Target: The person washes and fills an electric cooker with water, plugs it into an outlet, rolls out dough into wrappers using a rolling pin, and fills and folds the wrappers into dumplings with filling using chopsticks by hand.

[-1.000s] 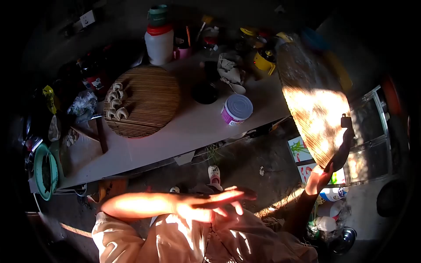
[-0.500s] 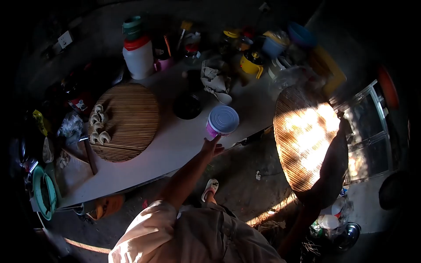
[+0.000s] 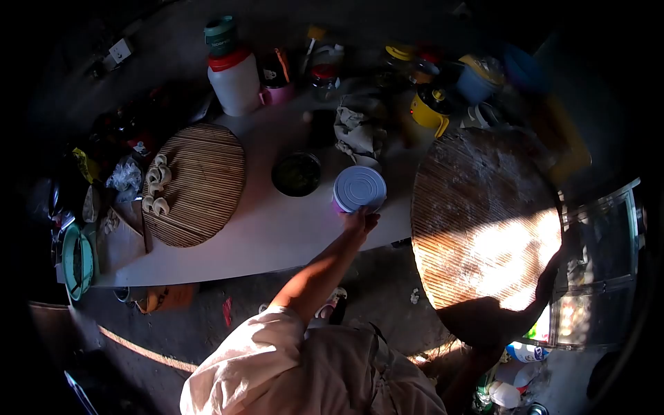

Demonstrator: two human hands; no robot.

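Note:
My left hand (image 3: 358,220) touches the near side of a round tub (image 3: 360,189) with a pale lid and purple side, its fingers against the rim rather than wrapped round it. The tub stands upright on the white table. My right hand (image 3: 490,351), dark in shadow, holds the lower edge of a large round reed tray (image 3: 477,256). This tray is raised beside the table, sunlit across its lower part and dusted white. My right fingers are mostly hidden. A dark bowl (image 3: 296,174) with greenish contents sits left of the tub.
On the white table (image 3: 277,242), another round reed tray (image 3: 207,187) carries several dumplings (image 3: 159,176). Behind stand a white jug with red lid (image 3: 234,83), a crumpled cloth (image 3: 360,128) and a yellow pot (image 3: 430,109). A green basin (image 3: 77,256) is far left; a glazed frame (image 3: 598,270) is at right.
My left hand has moved forward and now meets the tub. The raised reed tray has come up and over the table's right end. The camera view has shifted.

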